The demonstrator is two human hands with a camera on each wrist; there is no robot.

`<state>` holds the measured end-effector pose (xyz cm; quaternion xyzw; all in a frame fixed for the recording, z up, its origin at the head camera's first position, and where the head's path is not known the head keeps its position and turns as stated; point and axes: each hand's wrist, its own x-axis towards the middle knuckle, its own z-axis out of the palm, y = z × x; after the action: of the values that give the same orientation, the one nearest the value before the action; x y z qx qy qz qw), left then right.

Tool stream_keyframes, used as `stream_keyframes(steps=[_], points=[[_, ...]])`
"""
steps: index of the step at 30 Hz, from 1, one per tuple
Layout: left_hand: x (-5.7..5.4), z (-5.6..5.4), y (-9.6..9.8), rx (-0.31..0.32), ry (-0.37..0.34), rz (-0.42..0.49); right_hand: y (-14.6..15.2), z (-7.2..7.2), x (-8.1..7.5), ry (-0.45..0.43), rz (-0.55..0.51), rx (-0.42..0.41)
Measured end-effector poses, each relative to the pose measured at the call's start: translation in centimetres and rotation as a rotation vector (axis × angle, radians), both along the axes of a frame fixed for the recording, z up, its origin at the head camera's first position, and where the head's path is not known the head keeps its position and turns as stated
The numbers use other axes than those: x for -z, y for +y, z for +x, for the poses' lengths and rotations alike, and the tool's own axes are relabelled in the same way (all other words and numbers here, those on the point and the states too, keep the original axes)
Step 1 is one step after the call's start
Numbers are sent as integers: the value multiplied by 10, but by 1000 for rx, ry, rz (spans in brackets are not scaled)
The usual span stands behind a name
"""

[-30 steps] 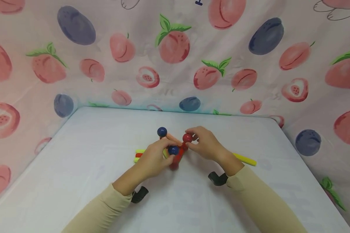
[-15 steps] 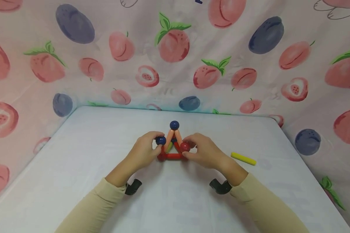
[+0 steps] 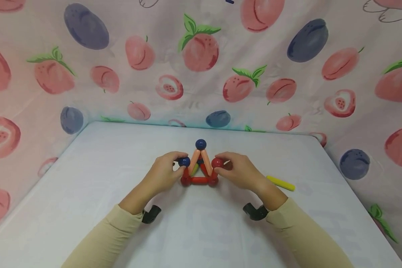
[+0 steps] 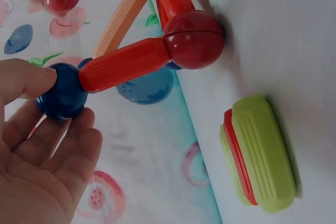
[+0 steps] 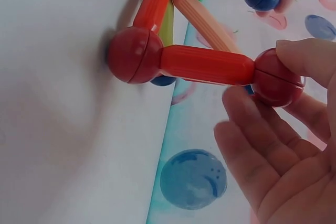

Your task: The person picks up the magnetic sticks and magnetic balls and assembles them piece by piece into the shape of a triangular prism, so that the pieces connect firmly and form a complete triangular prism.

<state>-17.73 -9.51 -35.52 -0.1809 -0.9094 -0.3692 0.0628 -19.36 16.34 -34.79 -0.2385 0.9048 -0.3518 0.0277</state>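
A frame of magnetic sticks and balls stands on the white table in front of me. My left hand (image 3: 162,172) pinches a blue ball (image 4: 63,92) at the upper end of a red stick (image 4: 126,64). Opposite it, my right hand (image 3: 240,172) pinches a red ball (image 5: 278,77) on top of another red stick (image 5: 207,65). Low at the front, a red stick (image 3: 199,180) joins two red balls. Two peach-coloured sticks (image 3: 206,163) slope up to a blue ball (image 3: 201,144). Another blue ball and a green stick show partly behind them.
A yellow stick (image 3: 280,183) lies on the table (image 3: 201,234) beyond my right wrist. Green and red sticks (image 4: 264,153) lie side by side near the frame in the left wrist view. A fruit-patterned cloth (image 3: 194,96) hangs behind the table.
The frame has turned so its red front stick faces me. My left hand has moved left with its blue ball. The right hand's red ball has gone from leaning inward to more upright.
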Motion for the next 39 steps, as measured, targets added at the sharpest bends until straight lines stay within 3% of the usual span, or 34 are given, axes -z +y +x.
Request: stream_keyframes(steps=[11, 24, 33, 39], points=[[0, 1, -2, 13, 10, -3, -1, 4, 5, -65, -28, 35], [-3, 2, -2, 7, -23, -20, -3, 4, 7, -61, -31, 38], [-4, 1, -2, 12, -5, -22, 5, 4, 2, -82, 77, 63], [-3, 0, -2, 14, -1, -20, 38, 3, 4, -61, 148, 105]])
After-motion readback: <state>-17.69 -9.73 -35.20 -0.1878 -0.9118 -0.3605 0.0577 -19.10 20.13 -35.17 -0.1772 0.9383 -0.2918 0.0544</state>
